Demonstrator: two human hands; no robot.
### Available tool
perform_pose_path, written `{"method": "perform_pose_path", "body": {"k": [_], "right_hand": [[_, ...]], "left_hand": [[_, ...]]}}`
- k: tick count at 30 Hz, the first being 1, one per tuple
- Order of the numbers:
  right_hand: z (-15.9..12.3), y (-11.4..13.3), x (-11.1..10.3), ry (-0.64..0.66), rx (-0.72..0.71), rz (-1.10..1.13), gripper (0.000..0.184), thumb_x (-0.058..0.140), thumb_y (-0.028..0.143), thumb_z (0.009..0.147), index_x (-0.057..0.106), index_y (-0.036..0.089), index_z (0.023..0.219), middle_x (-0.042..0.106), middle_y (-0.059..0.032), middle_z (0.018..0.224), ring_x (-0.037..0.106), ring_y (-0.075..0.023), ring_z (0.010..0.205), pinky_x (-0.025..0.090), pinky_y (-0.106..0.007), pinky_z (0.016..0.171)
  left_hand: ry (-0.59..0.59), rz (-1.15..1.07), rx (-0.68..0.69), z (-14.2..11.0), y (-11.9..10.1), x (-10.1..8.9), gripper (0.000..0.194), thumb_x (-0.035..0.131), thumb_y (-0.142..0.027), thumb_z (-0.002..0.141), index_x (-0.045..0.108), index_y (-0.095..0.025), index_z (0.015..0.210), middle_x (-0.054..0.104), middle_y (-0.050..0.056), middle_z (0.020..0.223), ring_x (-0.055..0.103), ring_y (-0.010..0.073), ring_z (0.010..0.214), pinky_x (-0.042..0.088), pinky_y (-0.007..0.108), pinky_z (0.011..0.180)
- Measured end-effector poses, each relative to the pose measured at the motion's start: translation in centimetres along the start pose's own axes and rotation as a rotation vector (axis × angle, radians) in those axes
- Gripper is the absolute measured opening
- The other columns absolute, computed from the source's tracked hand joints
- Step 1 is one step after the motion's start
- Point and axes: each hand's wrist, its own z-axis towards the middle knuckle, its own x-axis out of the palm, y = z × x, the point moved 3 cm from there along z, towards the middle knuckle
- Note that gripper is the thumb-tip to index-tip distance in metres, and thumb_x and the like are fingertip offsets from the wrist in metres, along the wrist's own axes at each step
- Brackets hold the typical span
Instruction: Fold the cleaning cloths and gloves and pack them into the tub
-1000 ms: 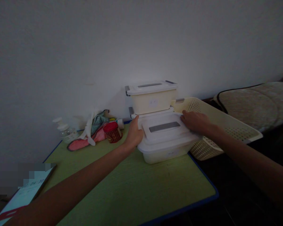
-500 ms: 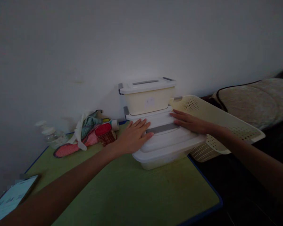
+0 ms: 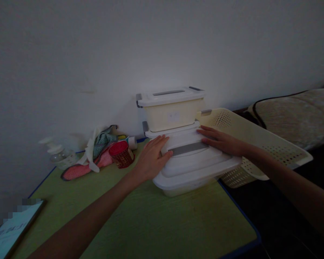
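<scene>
A large white storage box [image 3: 194, 167] with a grey strip across its lid sits on the green table [image 3: 156, 223]. A smaller cream storage box [image 3: 175, 113] with a white lid and grey latches is behind it, at the lid's far edge. My left hand [image 3: 153, 156] lies over the left side of the large lid, fingers stretched forward and thumb toward the grey strip. On the lid's right side rests my right hand [image 3: 223, 141], flat with its fingers pointing left. Neither hand grasps anything. The large box's right side is partly hidden by my right hand.
To the right stands a cream perforated basket [image 3: 259, 140], close beside the table edge. At the back left are a red can [image 3: 121, 154], a pink slipper-shaped item [image 3: 77, 172], cloth [image 3: 104, 142] and a pump bottle [image 3: 61, 156]. A tablet-like panel [image 3: 16, 226] lies front left.
The view has shifted slightly, and the boxes and basket appear a little farther right. My left hand has drawn slightly toward the lid's left edge. Both hands remain on the large box.
</scene>
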Motion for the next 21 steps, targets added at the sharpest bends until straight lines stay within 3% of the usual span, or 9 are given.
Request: {"method": "perform_pose_path", "body": {"k": [4, 8, 14, 18, 21], "right_hand": [[0.2, -0.5, 0.1, -0.011, -0.007, 0.058, 0.054, 0.04, 0.055, 0.084, 0.048, 0.027, 0.13, 0.031, -0.0007, 0.146, 0.026, -0.0261, 0.133, 0.015, -0.044, 0.112], [0.2, -0.9, -0.2, -0.036, 0.028, 0.172, 0.053, 0.046, 0.052, 0.081, 0.048, 0.029, 0.129, 0.033, 0.0016, 0.145, 0.026, -0.0266, 0.133, 0.011, -0.045, 0.112], [1.3, -1.5, -1.2, -0.023, 0.174, 0.334, 0.063, 0.048, 0.051, 0.079, 0.04, 0.025, 0.135, 0.03, -0.0034, 0.145, 0.027, -0.0278, 0.132, 0.018, -0.047, 0.11], [3.7, -2.6, -0.8, -0.011, 0.185, 0.303, 0.061, 0.052, 0.052, 0.076, 0.047, 0.024, 0.131, 0.043, -0.0064, 0.138, 0.034, -0.0302, 0.129, 0.021, -0.048, 0.109], [5.3, -3.6, -0.2, -0.021, 0.183, 0.271, 0.063, 0.058, 0.05, 0.071, 0.051, 0.023, 0.127, 0.05, -0.0076, 0.132, 0.037, -0.034, 0.126, 0.021, -0.051, 0.109]], "left_hand": [[-0.245, -0.288, -0.065, -0.4, 1.0, 0.3, 0.045, 0.048, -0.027, 0.083, 0.046, -0.017, 0.127, 0.038, 0.009, 0.142, 0.026, 0.0191, 0.135, 0.016, 0.039, 0.112], [-0.394, -0.567, -0.27, -0.9, 1.3, 0.5, 0.051, 0.049, -0.018, 0.082, 0.039, -0.017, 0.132, 0.036, 0.009, 0.144, 0.028, 0.0189, 0.135, 0.017, 0.037, 0.112], [-0.558, -0.824, -0.559, 0.7, 2.1, -0.3, 0.084, 0.067, -0.008, 0.069, 0.024, -0.019, 0.14, 0.028, 0.009, 0.147, 0.023, 0.0193, 0.136, 0.015, 0.03, 0.111], [-0.579, -0.971, -0.652, 2.7, 4.2, -0.2, 0.099, 0.07, -0.004, 0.062, 0.014, -0.022, 0.142, 0.034, 0.012, 0.143, 0.037, 0.0232, 0.129, 0.034, 0.031, 0.103], [-0.512, -1.092, -0.674, 3.2, 5.2, 0.8, 0.088, 0.067, -0.005, 0.066, 0.021, -0.015, 0.141, 0.05, 0.017, 0.13, 0.053, 0.0269, 0.115, 0.047, 0.033, 0.089]]}}
